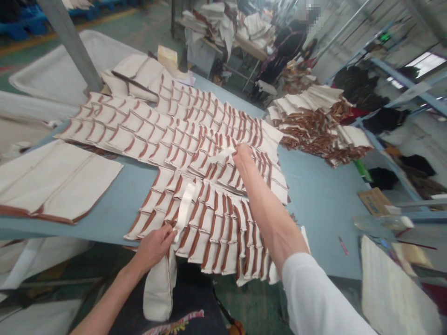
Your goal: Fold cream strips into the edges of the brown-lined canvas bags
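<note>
Rows of overlapping cream fabric pieces with brown edging (195,139) lie spread across a blue table (314,195). My left hand (155,246) is at the table's near edge, fingers pinched on a narrow white strip (184,207) that rises over the pieces; a cream fabric piece (159,288) hangs below that hand over the edge. My right hand (242,156) reaches far forward, fingers closed on a small white strip (223,156) lying on the middle rows.
Larger cream panels with brown trim (59,186) lie at the left. A heap of more trimmed pieces (314,123) sits at the back right. A person in dark clothes (286,46) stands beyond the table. Shelving (401,93) stands at the right.
</note>
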{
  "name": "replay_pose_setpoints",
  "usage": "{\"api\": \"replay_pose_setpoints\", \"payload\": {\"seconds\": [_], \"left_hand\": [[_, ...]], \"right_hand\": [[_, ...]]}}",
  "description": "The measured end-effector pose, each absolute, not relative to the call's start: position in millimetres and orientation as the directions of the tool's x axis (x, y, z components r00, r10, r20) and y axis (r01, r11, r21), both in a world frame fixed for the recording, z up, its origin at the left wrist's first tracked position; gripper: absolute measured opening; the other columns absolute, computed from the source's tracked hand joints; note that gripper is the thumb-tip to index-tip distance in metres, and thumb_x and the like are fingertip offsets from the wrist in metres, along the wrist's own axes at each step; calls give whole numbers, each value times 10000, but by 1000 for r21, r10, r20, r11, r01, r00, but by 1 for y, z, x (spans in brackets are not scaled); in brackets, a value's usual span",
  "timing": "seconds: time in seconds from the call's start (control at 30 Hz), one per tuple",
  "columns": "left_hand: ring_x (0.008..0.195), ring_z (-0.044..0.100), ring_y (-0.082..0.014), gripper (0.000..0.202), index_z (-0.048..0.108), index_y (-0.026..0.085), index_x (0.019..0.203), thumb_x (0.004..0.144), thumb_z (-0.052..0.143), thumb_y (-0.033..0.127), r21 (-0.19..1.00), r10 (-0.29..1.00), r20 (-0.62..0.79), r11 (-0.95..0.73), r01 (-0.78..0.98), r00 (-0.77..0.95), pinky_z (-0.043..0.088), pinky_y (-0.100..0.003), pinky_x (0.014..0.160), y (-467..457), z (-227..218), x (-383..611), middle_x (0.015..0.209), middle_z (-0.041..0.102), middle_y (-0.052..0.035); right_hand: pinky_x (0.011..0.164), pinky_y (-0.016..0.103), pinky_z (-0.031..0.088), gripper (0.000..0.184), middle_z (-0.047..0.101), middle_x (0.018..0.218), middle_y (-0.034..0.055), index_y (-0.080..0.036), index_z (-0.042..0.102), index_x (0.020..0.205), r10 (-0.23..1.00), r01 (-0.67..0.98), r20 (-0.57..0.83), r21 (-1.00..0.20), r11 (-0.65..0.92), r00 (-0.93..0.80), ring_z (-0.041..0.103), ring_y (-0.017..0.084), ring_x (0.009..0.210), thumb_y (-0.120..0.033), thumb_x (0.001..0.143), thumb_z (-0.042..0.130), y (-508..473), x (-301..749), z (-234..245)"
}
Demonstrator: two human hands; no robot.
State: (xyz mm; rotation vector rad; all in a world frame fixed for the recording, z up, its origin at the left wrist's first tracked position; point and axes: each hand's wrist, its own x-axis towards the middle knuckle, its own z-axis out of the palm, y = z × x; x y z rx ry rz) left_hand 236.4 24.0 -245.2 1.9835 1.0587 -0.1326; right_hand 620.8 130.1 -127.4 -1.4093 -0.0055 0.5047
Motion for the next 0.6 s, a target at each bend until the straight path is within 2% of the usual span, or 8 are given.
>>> {"api": "replay_pose_setpoints", "payload": {"seconds": [0.1,0.17,0.2,0.23,0.3,0.37,0.43,0.6], "left_hand": [[707,656,-218,439,554,259,750,1078,542,551,662,665,-441,-212,719,603,443,-324,714,21,-240,235,669,620,31],[713,687,-248,418,566,277,770,1013,573,618,665,690,-451,-164,729,566,409,-321,689,19,-237,233,656,644,29],[729,708,-266,396,595,284,805,976,609,641,664,701,-458,-138,734,547,407,-322,689,17,-235,232,666,665,26],[755,728,-284,373,627,291,850,941,641,652,663,711,-466,-114,740,527,410,-325,694,16,-234,230,682,689,21],[815,760,-316,360,677,301,957,894,676,655,664,733,-474,-67,745,488,427,-331,719,12,-233,223,727,730,6],[832,773,-331,400,696,306,1057,882,662,664,668,756,-476,-23,744,450,441,-338,738,8,-234,212,732,741,1],[782,769,-331,438,692,304,1115,901,606,677,676,779,-473,21,736,412,447,-342,729,4,-237,198,672,718,8],[649,729,-306,439,665,285,956,924,520,698,726,828,-447,114,678,338,455,-346,694,-4,-239,163,588,707,-6]], "right_hand": [[969,475,670,399,714,1389,118,-179,682,1415,308,-331,-291,-940,84,906,747,268,1156,-398,1086,741,128,634,-108],[786,347,668,304,745,1184,73,-158,705,1285,336,-328,-280,-940,94,899,746,188,927,-396,1099,724,123,631,-99],[657,255,610,246,721,1024,28,-153,699,1160,363,-330,-275,-939,97,890,691,129,765,-394,1112,704,118,627,-96],[540,181,504,251,651,872,-22,-163,659,1022,397,-333,-270,-938,98,877,591,80,623,-391,1122,683,113,620,-93],[420,130,280,379,462,693,-93,-212,499,832,472,-348,-265,-933,95,841,380,36,476,-385,1127,661,100,601,-90],[396,135,198,457,365,635,-117,-244,392,784,544,-368,-266,-926,86,796,296,38,444,-382,1113,678,85,578,-85],[393,142,196,472,338,606,-125,-253,374,779,605,-392,-274,-917,69,747,275,47,435,-385,1107,686,69,553,-79],[391,163,201,493,317,547,-132,-247,414,746,724,-448,-311,-894,-4,615,231,53,413,-462,1112,663,39,482,-58]]}}
